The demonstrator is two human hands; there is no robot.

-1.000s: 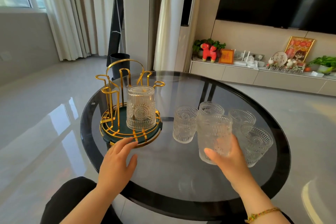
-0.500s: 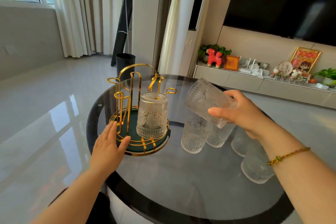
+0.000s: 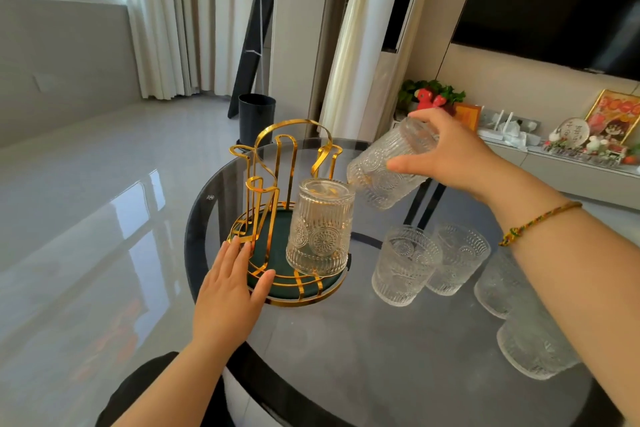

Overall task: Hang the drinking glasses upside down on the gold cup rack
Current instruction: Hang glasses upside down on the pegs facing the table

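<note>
Glass (image 3: 388,168) gripped by right hand (image 3: 446,152), tipped so its long axis slants mouth-down toward 7 o'clock, above the gold cup rack (image 3: 277,184); free prong (image 3: 325,158) lies at 9 o'clock of it. Left hand (image 3: 230,282), open, steadies the rack base.

Since a second ago, the right hand (image 3: 460,156) has lifted one glass (image 3: 388,170) off the table (image 3: 346,350), leaving four there. The glass is now tipped mouth-down, higher and closer to the rack (image 3: 277,184) than half a second ago, just beside the hung glass (image 3: 320,227). The left hand (image 3: 228,291) now rests on the rack's base rim.
</note>
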